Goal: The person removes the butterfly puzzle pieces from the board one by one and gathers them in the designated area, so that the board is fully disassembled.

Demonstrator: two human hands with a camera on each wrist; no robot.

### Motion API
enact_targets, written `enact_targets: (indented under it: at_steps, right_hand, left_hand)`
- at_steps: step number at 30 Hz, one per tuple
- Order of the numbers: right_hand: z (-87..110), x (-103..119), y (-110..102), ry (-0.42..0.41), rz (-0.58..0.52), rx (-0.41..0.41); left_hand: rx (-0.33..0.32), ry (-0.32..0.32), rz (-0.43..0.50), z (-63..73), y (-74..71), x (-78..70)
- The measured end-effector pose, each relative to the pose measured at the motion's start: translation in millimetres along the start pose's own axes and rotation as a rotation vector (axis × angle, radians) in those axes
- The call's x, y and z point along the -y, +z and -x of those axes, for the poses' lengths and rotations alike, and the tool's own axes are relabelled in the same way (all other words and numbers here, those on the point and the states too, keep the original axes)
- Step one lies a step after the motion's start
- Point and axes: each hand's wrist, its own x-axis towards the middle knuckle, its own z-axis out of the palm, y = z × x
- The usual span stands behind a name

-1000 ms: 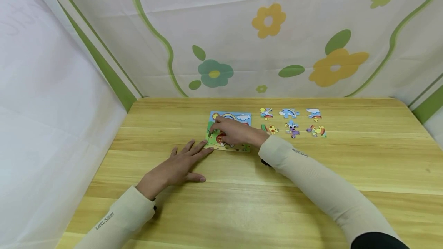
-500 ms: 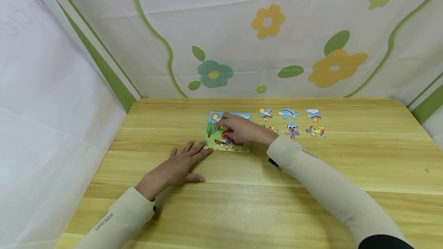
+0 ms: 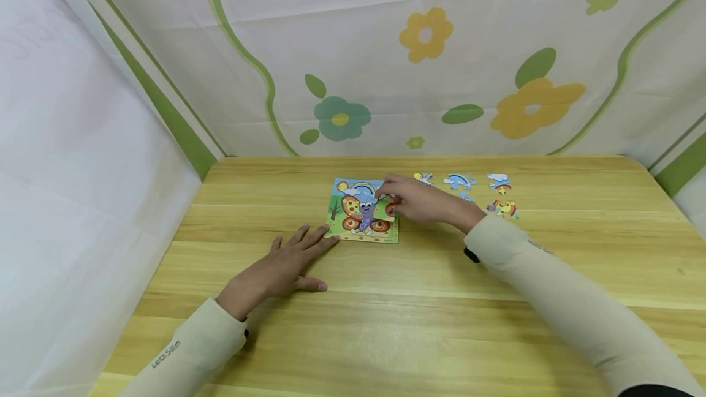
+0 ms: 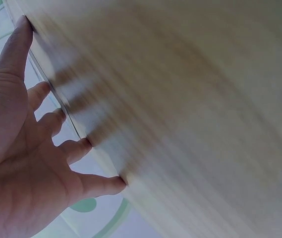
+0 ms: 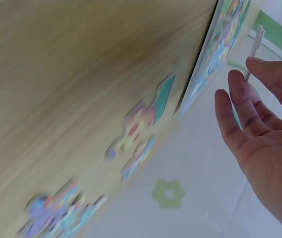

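Note:
A picture puzzle board with a butterfly, a sun and a rainbow lies flat toward the back of the table. Above its right part my right hand pinches a puzzle piece, green with a red patch. In the right wrist view this thin piece shows edge-on between thumb and forefinger, off the board. My left hand rests on the table with its fingers spread, fingertips at the board's lower left corner. The left wrist view shows those fingertips touching the wood.
Several loose puzzle pieces lie right of the board, among them a rainbow piece, a cloud piece and a yellow one. My right hand and wrist partly cover others. A white cloth wall with printed flowers stands behind the table.
My right hand has moved right across the board, from its left side to its right, and the green piece in its fingers has come into sight. The left hand has stayed in place.

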Motion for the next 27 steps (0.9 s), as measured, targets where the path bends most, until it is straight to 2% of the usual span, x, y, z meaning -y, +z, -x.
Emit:
enact_targets:
  at_steps: [6,14,27]
  right_hand:
    - [22.5,-12.5,-6.5,-0.005,0.012,-0.015]
    - [46.8,-28.8,-4.3,-0.005,0.063,-0.027]
    - [71.1,-38.8,2.8,-0.008,0.038,0.014]
  left_hand:
    - [0.000,-0.005,0.005,0.9,-0.4,-0.6]
    - [0.000,-0.001,0.004,1.3,-1.0,-1.3]
    - [0.000,0.004,0.008,1.0,-1.1,-1.6]
